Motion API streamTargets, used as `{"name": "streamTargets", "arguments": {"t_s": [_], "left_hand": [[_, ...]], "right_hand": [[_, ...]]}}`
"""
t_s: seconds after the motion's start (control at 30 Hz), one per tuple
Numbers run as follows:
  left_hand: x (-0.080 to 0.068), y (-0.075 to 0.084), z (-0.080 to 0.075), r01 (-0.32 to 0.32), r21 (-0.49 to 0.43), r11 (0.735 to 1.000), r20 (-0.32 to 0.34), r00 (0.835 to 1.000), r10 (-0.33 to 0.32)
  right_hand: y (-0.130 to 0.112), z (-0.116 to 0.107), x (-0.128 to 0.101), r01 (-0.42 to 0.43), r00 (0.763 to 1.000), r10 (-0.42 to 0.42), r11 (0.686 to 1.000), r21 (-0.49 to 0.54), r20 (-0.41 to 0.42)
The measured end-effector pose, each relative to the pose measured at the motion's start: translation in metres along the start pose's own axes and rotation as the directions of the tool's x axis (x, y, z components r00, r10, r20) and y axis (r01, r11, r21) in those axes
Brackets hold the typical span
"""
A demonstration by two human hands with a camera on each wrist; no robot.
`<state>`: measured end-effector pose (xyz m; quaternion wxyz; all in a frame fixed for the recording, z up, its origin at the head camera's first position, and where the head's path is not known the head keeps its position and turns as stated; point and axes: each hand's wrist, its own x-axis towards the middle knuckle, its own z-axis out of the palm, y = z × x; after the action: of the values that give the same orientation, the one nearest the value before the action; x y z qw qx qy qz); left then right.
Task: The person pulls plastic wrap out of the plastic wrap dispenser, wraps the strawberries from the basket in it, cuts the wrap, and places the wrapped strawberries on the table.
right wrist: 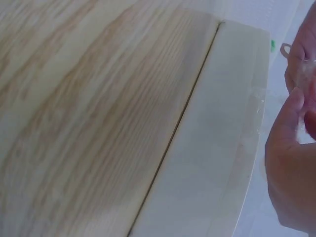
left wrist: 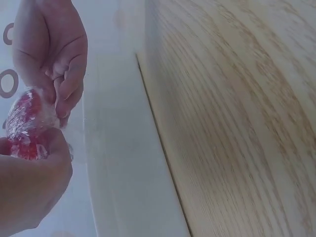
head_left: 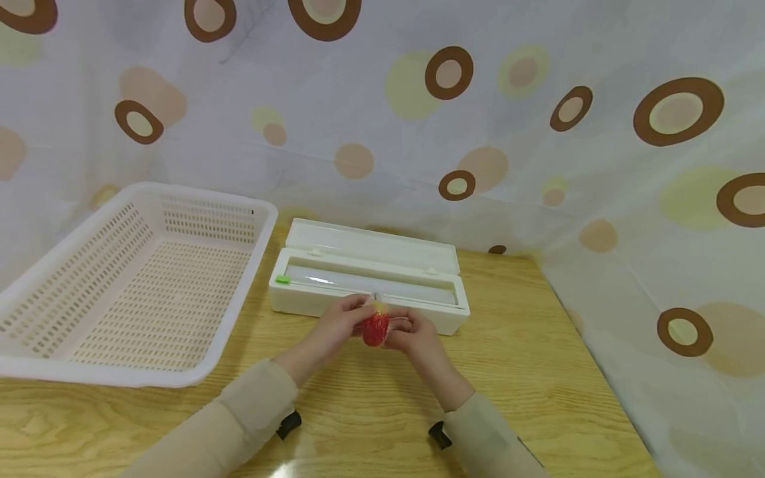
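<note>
A red fruit (head_left: 375, 331), yellowish at its top and wrapped in clear cling film, is held between both hands above the table. Its exact kind is hard to tell under the shiny film. My left hand (head_left: 336, 326) grips it from the left, thumb across its upper part. On the other side my right hand (head_left: 420, 333) holds it with bent fingers. In the left wrist view the wrapped fruit (left wrist: 30, 121) shows creased film. Just behind the hands stands a white cling film dispenser (head_left: 299, 303), its lid (head_left: 370, 240) raised, a film roll (head_left: 388, 287) inside.
A green slider (head_left: 283, 279) sits at the dispenser's left end. To the left is a large white plastic basket (head_left: 239, 305) with slotted walls. The wooden table (head_left: 514, 372) meets a patterned cloth (head_left: 633, 265) at the back and right.
</note>
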<state>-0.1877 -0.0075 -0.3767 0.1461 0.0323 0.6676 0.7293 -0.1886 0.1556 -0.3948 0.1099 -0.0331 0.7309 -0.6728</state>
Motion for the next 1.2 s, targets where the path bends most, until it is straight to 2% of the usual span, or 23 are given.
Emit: {"name": "streamTargets", "arguments": {"t_s": [0.13,0.2,0.33,0.47,0.63,0.73,0.87,1.0,1.2], "left_hand": [[-0.001,-0.001,0.002,0.004,0.048,0.999,-0.022,1.0,-0.003],[-0.001,-0.002,0.002,0.009,0.059,0.998,-0.029,1.0,-0.007],[-0.002,-0.004,0.002,0.015,0.036,0.999,-0.038,0.999,-0.013],[-0.002,-0.006,-0.002,0.025,0.006,1.0,0.008,1.0,-0.025],[-0.001,-0.006,-0.006,0.037,0.005,0.999,0.062,0.997,-0.037],[-0.002,-0.005,-0.006,0.043,-0.013,0.999,0.05,0.998,-0.042],[-0.003,-0.003,-0.006,0.03,-0.016,0.999,0.04,0.999,-0.029],[-0.003,-0.004,-0.008,0.001,0.008,1.0,0.064,0.998,-0.001],[-0.003,-0.005,-0.009,-0.005,0.009,1.0,0.072,0.997,0.004]], "right_hand": [[-0.003,-0.002,-0.001,-0.038,0.997,0.028,0.987,0.154,0.065],[-0.006,-0.003,-0.002,-0.056,0.995,0.039,0.979,0.194,0.089],[-0.01,-0.004,-0.003,-0.068,0.993,0.046,0.975,0.213,0.11],[-0.014,-0.005,-0.006,-0.059,0.991,0.032,0.976,0.208,0.132],[-0.016,-0.005,-0.007,-0.037,0.991,0.018,0.989,0.143,0.132],[-0.017,-0.003,-0.007,-0.018,0.994,0.015,1.0,0.023,0.104],[-0.017,0.001,-0.005,-0.002,0.998,0.009,0.995,-0.103,0.061],[-0.017,0.003,-0.004,-0.007,0.998,0.014,0.993,-0.118,0.063],[-0.017,-0.001,-0.002,-0.002,0.988,0.017,0.995,-0.096,0.156]]}}
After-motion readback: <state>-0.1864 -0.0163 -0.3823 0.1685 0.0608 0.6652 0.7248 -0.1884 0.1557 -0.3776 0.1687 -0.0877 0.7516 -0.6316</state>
